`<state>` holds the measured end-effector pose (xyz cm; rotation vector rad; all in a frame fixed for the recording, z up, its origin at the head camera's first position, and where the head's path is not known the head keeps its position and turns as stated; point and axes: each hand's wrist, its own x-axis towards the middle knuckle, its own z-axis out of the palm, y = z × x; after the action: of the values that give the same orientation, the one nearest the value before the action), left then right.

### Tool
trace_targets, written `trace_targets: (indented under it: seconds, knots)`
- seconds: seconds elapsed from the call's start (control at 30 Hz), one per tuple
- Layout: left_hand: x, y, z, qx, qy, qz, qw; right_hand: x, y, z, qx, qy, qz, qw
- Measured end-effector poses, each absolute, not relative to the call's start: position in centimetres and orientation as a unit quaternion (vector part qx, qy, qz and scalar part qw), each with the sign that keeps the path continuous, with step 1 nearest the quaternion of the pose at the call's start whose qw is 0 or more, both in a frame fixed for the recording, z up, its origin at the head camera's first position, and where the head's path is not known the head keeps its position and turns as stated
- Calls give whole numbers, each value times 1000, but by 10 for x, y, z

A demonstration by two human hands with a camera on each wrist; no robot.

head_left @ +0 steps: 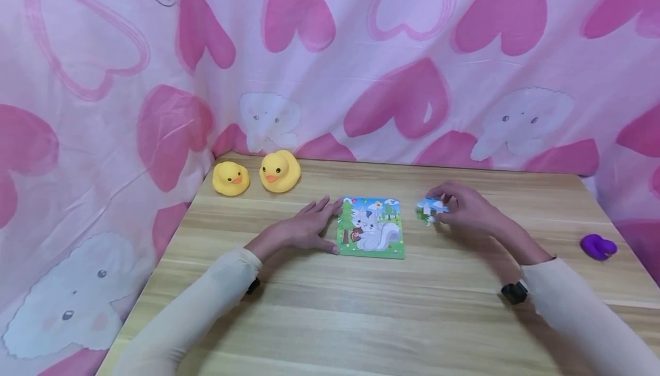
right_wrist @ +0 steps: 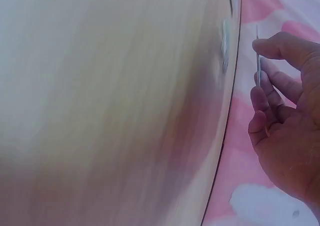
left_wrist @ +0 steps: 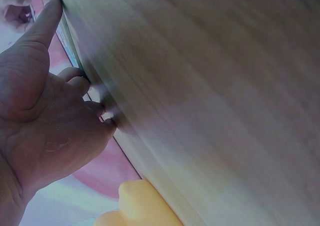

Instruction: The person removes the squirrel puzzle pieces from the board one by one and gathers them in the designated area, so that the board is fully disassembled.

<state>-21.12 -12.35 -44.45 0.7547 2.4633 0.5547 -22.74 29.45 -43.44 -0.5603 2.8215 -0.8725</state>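
Note:
A square jigsaw puzzle [head_left: 373,228] with a squirrel picture lies flat on the wooden table. My left hand [head_left: 305,228] rests at its left side, fingers spread, thumb at the lower left corner and fingertips by the upper left edge. To the puzzle's right, my right hand [head_left: 466,207] pinches a thin puzzle piece [head_left: 436,204] with blue and white on it. Green shows just below that piece; whether it is a separate piece I cannot tell. The right wrist view shows the piece [right_wrist: 258,60] edge-on between thumb and fingers, raised off the table.
Two yellow rubber ducks [head_left: 280,171] stand at the table's back left. A small purple duck-like toy [head_left: 598,247] lies near the right edge. A pink heart-patterned cloth [head_left: 319,78] hangs behind and beside the table [head_left: 361,318].

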Motion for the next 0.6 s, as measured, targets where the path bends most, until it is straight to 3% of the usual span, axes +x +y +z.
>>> trace_targets:
  seconds: [0.6]
  knots:
    - [-211, -121, -441, 274, 903, 206, 259, -220, 339, -447, -187, 936, -281, 99]
